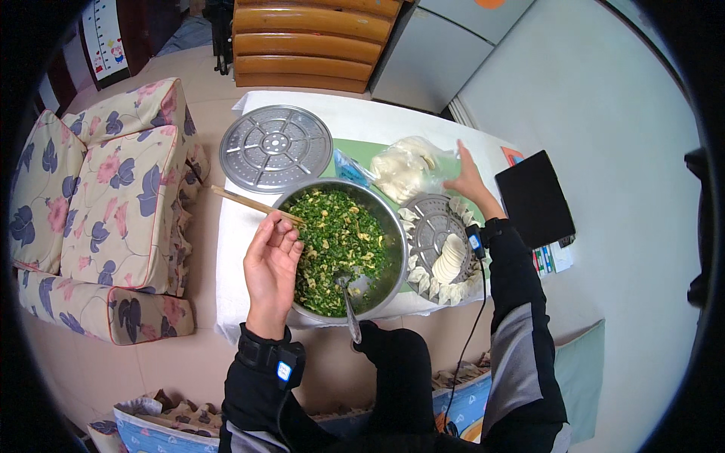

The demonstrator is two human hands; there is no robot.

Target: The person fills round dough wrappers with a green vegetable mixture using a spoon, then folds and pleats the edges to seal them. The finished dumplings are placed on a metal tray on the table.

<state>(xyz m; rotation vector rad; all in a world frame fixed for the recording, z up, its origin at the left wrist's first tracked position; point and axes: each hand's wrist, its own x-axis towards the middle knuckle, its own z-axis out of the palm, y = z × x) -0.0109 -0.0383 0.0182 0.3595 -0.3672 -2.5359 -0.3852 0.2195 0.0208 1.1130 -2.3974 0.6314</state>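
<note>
My left hand (274, 272) is palm up at the left rim of a large steel bowl (401, 266), with its fingers loosely curled and nothing in them. Chopped green filling with yellow egg-like bits (334, 249) fills much of the bowl, and a metal spoon (350, 311) leans over the near rim. Wooden chopsticks (249, 204) rest across the left rim, just behind my fingertips. My right hand (469, 178) has thumb and fingers spread beside a clear plastic bag (442, 164) of pale dough wrappers (396, 170). Whether it touches the bag is unclear.
Below the bag, a perforated steamer tray (431, 226) holds shaped dumplings (419, 278) around a fanned stack of round wrappers (449, 260). Another steamer tray (276, 144) lies at far left. A blue packet (352, 168) and a black flat device (535, 198) are nearby. A floral sofa (113, 209) stands left.
</note>
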